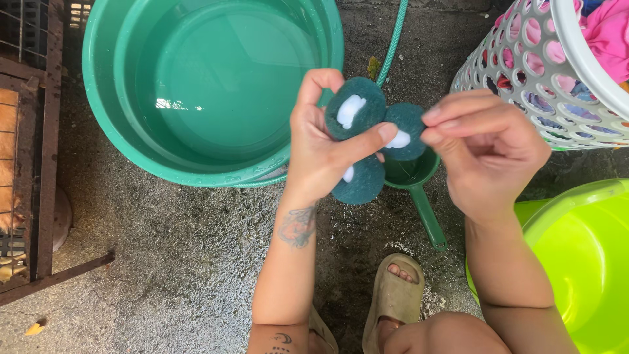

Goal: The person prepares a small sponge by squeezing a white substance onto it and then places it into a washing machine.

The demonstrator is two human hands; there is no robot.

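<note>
Left hand pinches 3 round dark-green scrub pads w/ white blobs, fanned w/ flat faces up toward camera, above green dipper by green basin; right hand nips rightmost pad's edge.

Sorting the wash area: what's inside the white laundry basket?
Through the white laundry basket's holes and open top, pink and other coloured clothes show. How far down the pile goes is hidden by the wall and the frame edge.
</note>
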